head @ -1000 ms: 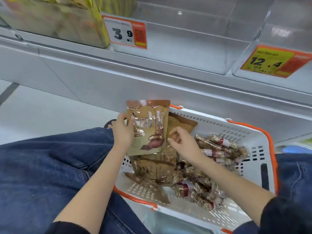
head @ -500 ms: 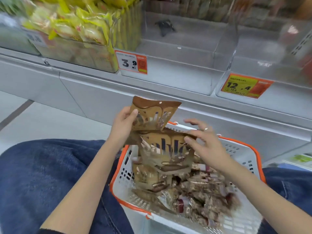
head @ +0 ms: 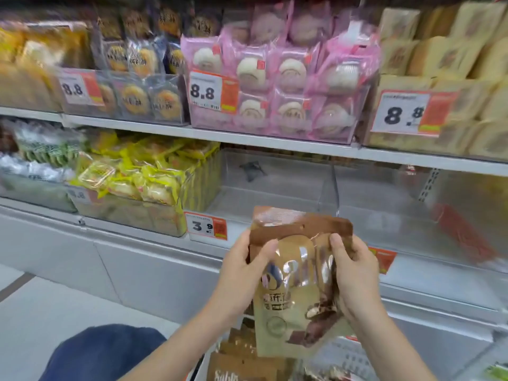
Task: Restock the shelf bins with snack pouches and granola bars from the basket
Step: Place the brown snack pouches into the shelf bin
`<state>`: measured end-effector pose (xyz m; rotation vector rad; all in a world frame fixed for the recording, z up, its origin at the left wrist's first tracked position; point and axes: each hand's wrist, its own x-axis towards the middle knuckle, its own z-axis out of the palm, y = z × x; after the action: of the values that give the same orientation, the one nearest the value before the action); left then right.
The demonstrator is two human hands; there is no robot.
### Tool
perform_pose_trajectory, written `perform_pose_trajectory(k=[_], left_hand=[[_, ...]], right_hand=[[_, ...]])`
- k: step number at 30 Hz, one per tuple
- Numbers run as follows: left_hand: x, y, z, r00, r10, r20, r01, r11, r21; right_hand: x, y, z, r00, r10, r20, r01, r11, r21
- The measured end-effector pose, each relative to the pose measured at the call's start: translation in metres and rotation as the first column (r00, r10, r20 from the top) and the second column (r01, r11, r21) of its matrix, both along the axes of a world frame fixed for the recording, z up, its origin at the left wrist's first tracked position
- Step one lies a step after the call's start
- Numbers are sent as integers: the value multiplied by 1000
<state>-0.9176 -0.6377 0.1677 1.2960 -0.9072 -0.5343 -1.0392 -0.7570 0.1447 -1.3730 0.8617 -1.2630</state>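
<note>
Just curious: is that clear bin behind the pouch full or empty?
Nearly empty: the clear bin shows bare walls and floor, with only one small dark scrap inside.

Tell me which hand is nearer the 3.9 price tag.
Left. The left hand grips the pouch just below-right of the 3.9 price tag; the right hand grips the pouch's far side.

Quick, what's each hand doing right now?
Left hand: holding the left edge of the brown snack pouches, thumb on the front.
Right hand: holding their right edge, thumb on the front.
</note>
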Motion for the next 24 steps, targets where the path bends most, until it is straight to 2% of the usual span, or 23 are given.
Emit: perform_pose_trajectory(k=[2, 6, 8, 11, 14, 16, 18, 21, 22, 23, 24], left_hand=[[9, -5, 8, 995, 77, 55, -73, 995, -74], [52, -24, 27, 979, 202, -11, -200, 959, -199], [71, -30, 36, 977, 211, 7, -204, 950, -235], [100, -36, 43, 970, 235, 54, -212, 938, -274], [129, -38, 43, 956, 223, 190, -166, 946, -277], [139, -42, 39, 970, 162, 179, -119, 966, -230], [141, -45, 37, 982, 150, 114, -134, 982, -135], [142, -47, 32, 964, 221, 144, -238, 965, 110], [147, -48, 26, 951, 242, 191, -277, 944, 181], [152, -49, 19, 936, 245, 253, -310, 913, 265], [156, -49, 14, 922, 223, 318, -334, 873, 355]], right_hand=[[7, -4, 15, 999, 37, 6, -37, 999, -33], [33, -19, 42, 967, 254, 33, -255, 965, 56], [52, -26, 55, 940, 340, -23, -339, 940, 31], [83, -33, 77, 958, 283, -57, -287, 951, -112], [110, -37, 109, 982, 166, 86, -135, 949, -286], [125, -43, 128, 980, 127, 152, -42, 883, -468], [137, -51, 134, 983, 142, 120, -16, 707, -707], [152, -65, 107, 999, 43, -9, -27, 449, -893], [158, -69, 91, 998, -16, -57, -45, 405, -913], [163, -74, 73, 991, -48, -125, -93, 422, -902], [169, -79, 54, 978, -41, -204, -155, 506, -849]])
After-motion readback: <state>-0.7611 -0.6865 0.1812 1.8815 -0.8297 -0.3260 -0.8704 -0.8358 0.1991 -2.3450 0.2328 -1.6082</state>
